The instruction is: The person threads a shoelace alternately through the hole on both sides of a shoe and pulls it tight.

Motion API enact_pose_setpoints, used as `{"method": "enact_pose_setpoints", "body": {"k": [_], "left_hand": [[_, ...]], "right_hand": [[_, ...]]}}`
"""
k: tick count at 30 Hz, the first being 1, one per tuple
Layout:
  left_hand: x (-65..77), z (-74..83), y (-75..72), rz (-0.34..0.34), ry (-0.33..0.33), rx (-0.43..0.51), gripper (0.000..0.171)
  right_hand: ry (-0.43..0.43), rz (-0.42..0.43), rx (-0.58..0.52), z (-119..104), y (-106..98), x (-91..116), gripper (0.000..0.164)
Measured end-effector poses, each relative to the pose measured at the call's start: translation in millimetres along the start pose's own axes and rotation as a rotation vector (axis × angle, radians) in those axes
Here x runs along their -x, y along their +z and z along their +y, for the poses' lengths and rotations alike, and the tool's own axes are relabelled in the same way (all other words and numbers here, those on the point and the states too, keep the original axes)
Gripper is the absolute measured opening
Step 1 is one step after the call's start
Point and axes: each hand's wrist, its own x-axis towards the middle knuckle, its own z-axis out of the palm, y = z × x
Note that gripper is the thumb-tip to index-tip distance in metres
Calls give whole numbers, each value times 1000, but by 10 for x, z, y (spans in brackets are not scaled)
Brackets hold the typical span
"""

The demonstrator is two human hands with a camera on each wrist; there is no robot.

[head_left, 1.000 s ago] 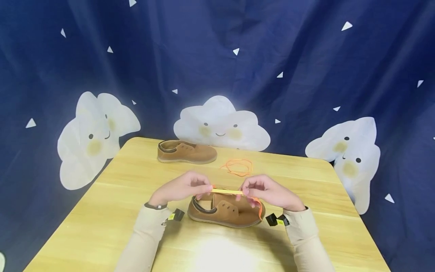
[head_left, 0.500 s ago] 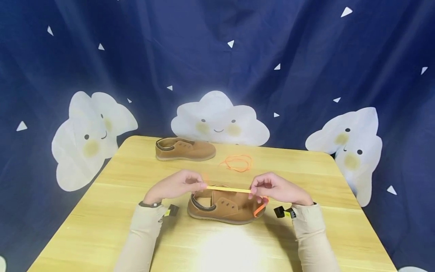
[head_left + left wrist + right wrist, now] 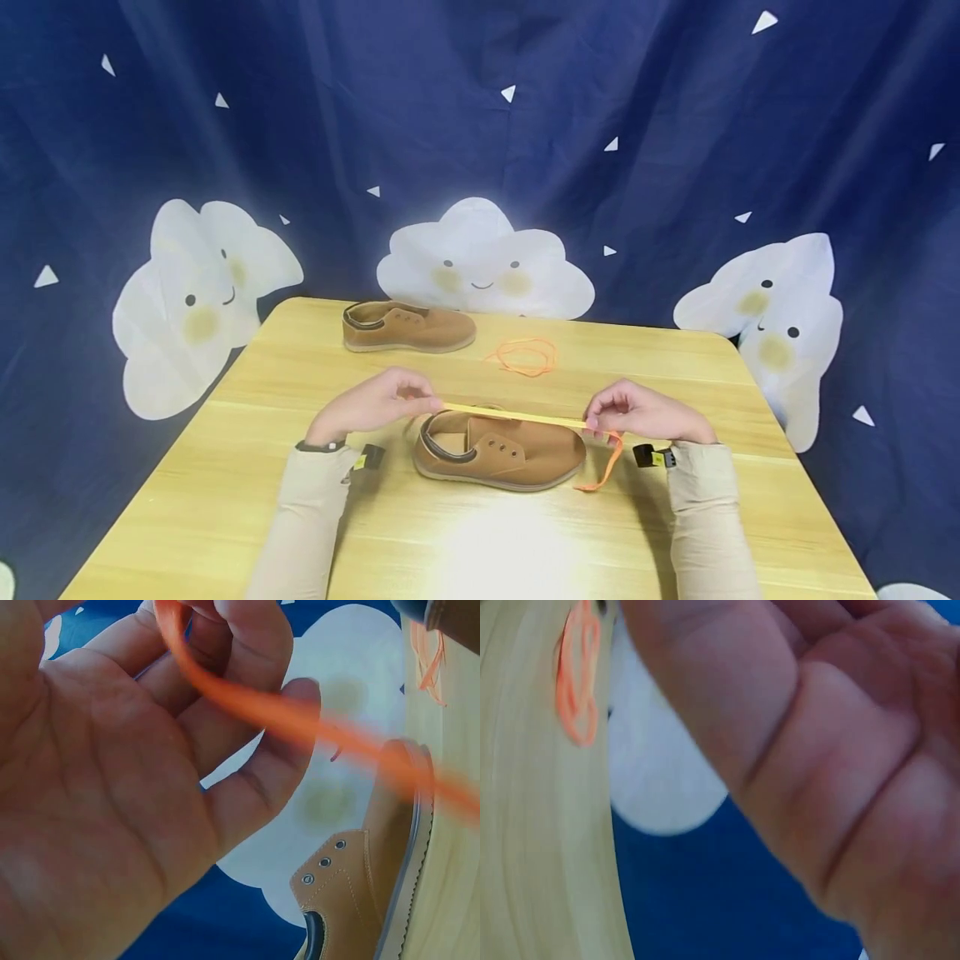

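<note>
An orange shoelace is stretched nearly level between both hands, above a brown shoe whose toe points right. My left hand pinches it at the left, near the shoe's heel. In the left wrist view a length of the lace runs across the fingers, blurred toward its end. My right hand pinches the lace beyond the toe, and a loose tail hangs from it toward the table. Eyelets on the near flap show no lace through them. The right wrist view shows mostly palm, its fingertips out of frame.
A second brown shoe stands at the table's back left. Right of it lies a coiled orange lace. The wooden table has a bright glare at its front middle. A dark blue curtain with clouds hangs behind.
My hands have moved apart, left hand leftward and right hand rightward, and the span of lace between them has grown longer. The tail now hangs past the shoe's toe.
</note>
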Motion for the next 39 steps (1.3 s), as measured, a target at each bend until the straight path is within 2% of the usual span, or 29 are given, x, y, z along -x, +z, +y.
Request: {"method": "enact_pose_setpoints", "body": {"k": [7,11,14,17,21,23,28,33,39], "left_hand": [[16,14,-7,1,27,3,24],[7,94,43,-11,34,17,19],[-4,190,108,-18,35,18,16],[-27,293,183,-36,70,29,17],[-77,398,290,-74,158,47,19],[-100,432,341,-89,189,52,20],[-118,495,411,-99,197,53,19],[-113,491,407,-108,183,50,20],[-96,456,348,-101,177,37,24]], "right_hand": [[18,-23,116,118,-31,58,12],[91,-54,144,121,27,-6,17],[106,-24,192,61,94,-84,17],[63,56,244,-98,215,-195,18],[-50,146,279,-389,472,-383,20],[-105,163,286,-501,613,-477,20],[-201,159,264,-628,855,-649,14],[-202,167,250,-639,852,-619,9],[-179,78,267,-641,692,-452,14]]}}
